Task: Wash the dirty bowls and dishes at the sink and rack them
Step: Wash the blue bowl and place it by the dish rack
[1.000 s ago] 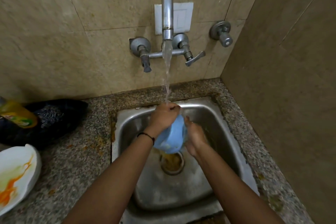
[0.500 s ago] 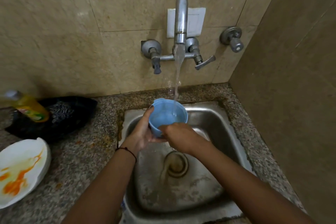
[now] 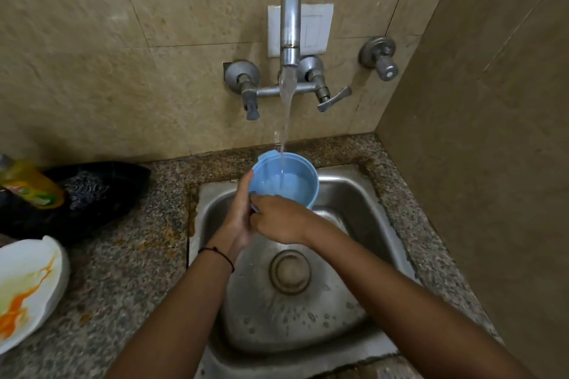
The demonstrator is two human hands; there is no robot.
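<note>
Head view looks down on a steel sink (image 3: 354,194) set in a speckled granite table (image 3: 123,255). A blue bowl (image 3: 268,169) is held upright over the sink's back edge, under the tap (image 3: 290,21), and the water (image 3: 286,114) runs into it and pools inside. The left hand (image 3: 240,215) grasps the bowl's left side, thumb up along the rim; its fingers are hidden behind the bowl. The right hand (image 3: 280,218) grips the bowl's near wall just below the rim, fingers curled, knuckles touching the left hand. A black thread band (image 3: 217,252) circles the left wrist. Below the hands, the drain (image 3: 289,271) sits in the wet basin. On the table to the left, well apart from the sink, lies a white plate (image 3: 27,280) smeared with orange, and behind it a yellow bottle (image 3: 30,184) leans on a black bag (image 3: 92,194). A valve (image 3: 380,57) sticks out of the wall right of the tap.
</note>
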